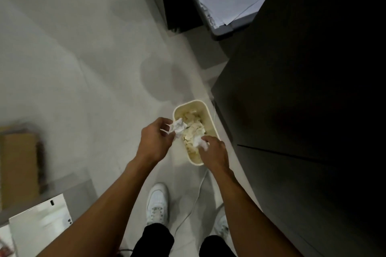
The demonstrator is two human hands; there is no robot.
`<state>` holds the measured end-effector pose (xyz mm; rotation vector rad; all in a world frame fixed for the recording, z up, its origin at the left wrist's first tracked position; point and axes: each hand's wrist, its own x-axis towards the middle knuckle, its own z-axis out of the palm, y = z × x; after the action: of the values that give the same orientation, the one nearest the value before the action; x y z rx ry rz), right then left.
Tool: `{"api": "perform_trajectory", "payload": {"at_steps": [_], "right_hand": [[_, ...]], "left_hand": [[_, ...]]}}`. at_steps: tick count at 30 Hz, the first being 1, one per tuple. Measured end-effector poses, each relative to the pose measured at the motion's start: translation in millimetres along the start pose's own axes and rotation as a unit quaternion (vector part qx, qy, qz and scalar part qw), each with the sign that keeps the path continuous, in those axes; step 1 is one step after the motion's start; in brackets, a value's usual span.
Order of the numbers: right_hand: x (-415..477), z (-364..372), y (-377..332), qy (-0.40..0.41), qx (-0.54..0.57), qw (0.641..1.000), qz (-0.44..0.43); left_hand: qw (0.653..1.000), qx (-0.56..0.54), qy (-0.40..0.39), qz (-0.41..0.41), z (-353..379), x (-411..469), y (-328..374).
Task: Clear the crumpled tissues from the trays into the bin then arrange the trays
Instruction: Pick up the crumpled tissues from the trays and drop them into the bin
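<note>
Both your arms reach down to frame centre over the cream bin (195, 160) on the floor: your left hand (155, 141) pinches a crumpled tissue (178, 127) at the bin's left rim, while your right hand (214, 151) grips a second tissue (199, 143) above the paper-filled inside

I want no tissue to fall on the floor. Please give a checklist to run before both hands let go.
1. Left hand grips a crumpled tissue: ok.
2. Right hand grips a second tissue: ok.
3. Second tissue lies over the opening of the bin: ok.
4. Crumpled tissue wholly over the opening: not ok, it straddles the left rim in this view.
5. Room in the bin above the paper already inside: ok.
6. Trays cleared: cannot tell, none in view.
</note>
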<state>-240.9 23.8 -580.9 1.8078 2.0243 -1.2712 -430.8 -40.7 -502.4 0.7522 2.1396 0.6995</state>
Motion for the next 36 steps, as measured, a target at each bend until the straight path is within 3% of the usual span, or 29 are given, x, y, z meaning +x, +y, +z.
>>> {"api": "perform_trajectory", "payload": {"at_steps": [1,3,8,12,17,20,22,30,36], "right_hand": [[4.4,6.2,4.0,-0.041,-0.028,0.999,0.013],[10.6,14.4,12.7,-0.049,-0.031,0.997,0.046],[19.8,11.1,26.8,0.123,-0.053,0.991,-0.003],[29.3,5.9,41.0,0.052,-0.116,0.992,-0.024],[32.6,2.3,47.3,-0.003,-0.069,0.998,0.007],[33.0,-0.3,46.0,-0.019,-0.058,0.998,0.018],[32.0,-3.5,44.3,-0.024,-0.054,0.998,0.023],[-3.5,-40.7,16.6,-0.024,-0.045,0.998,0.027],[-66.4,-98.0,-28.9,-0.008,-0.042,0.999,0.015]], "left_hand": [[1.0,0.005,-0.003,-0.003,3.9,3.7,-6.8],[1.0,0.011,-0.011,-0.005,11.1,8.6,-16.9],[1.0,0.021,-0.021,-0.007,28.0,20.0,-33.0],[0.998,0.047,-0.028,0.01,40.9,37.1,-35.4],[0.987,0.132,-0.066,0.061,63.1,67.1,-33.0],[0.939,0.296,-0.16,0.072,74.4,75.4,-27.2],[0.914,0.364,-0.167,0.067,76.8,72.0,-22.4],[0.954,0.252,-0.154,0.048,42.5,29.0,-15.9],[0.965,0.202,-0.149,0.071,-8.2,-27.3,38.5]]}}
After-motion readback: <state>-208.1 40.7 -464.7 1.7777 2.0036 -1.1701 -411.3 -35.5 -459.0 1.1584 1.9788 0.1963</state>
